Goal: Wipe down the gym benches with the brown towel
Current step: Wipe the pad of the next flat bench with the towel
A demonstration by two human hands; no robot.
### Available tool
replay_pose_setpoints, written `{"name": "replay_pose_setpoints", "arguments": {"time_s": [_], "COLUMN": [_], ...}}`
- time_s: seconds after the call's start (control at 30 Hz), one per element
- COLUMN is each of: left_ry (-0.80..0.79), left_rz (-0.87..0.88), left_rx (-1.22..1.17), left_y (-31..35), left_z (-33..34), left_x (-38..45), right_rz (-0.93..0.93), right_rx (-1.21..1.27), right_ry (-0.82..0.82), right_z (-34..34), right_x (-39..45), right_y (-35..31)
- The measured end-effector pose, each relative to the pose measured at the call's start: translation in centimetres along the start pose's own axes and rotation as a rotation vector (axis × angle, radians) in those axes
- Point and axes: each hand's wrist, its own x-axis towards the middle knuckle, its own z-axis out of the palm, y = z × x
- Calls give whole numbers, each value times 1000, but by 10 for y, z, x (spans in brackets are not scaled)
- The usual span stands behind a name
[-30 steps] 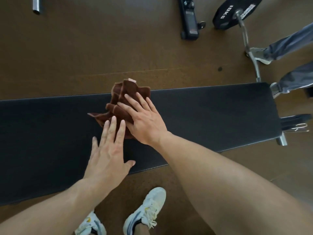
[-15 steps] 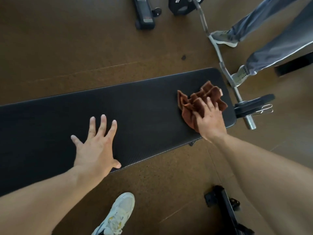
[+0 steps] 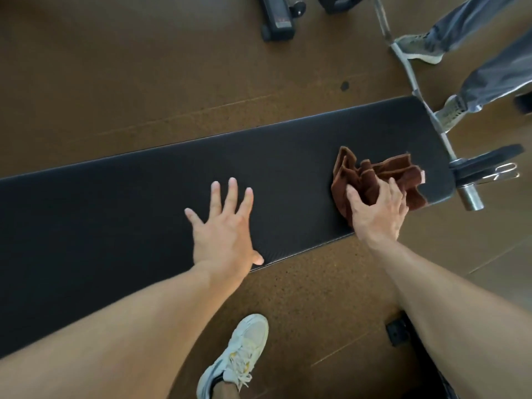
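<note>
The desk (image 3: pixel 115 203), a long black padded gym bench, runs from the near left to the far right of the view, with brown floor (image 3: pixel 144 67) on both sides. Left of centre, the left hand (image 3: pixel 223 228) lies flat on the pad, fingers spread wide and holding nothing; the placement suggests it serves as a brace, taking the person's weight during the reach to the right. A white shoe (image 3: pixel 239 355) stands on the floor at the near side. Further right, the right hand (image 3: pixel 377 210) presses down on the brown towel (image 3: pixel 371 175); its grip is partly closed, fingers curled into the bunched cloth and pinning it to the pad. The towel sits on the desk close to its right end, crumpled rather than folded, which likely gives the fingers purchase for dragging it. Judged from this position, the stroke is at or near its right limit. Just beyond that end lies a barbell (image 3: pixel 467 194) with a weight plate (image 3: pixel 486 162); a careless overrun could snag the cloth there. A second person's legs (image 3: pixel 495 79) stand far right.
</note>
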Motion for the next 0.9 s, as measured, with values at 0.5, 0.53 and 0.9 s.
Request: {"name": "replay_pose_setpoints", "arguments": {"time_s": [0.5,0.53,0.9], "left_ry": [267,265,138], "left_rz": [-179,-205,-281], "left_rx": [-396,-386,-216], "left_y": [-334,-354,-415], "left_z": [30,30,35], "left_x": [-192,-202,-234], "right_rz": [-696,-758,-1096], "right_rx": [-78,-85,-308], "right_ry": [-298,-329,-495], "right_z": [193,204,245], "right_x": [-335,-364,-403], "right_y": [-318,-330,-375]}}
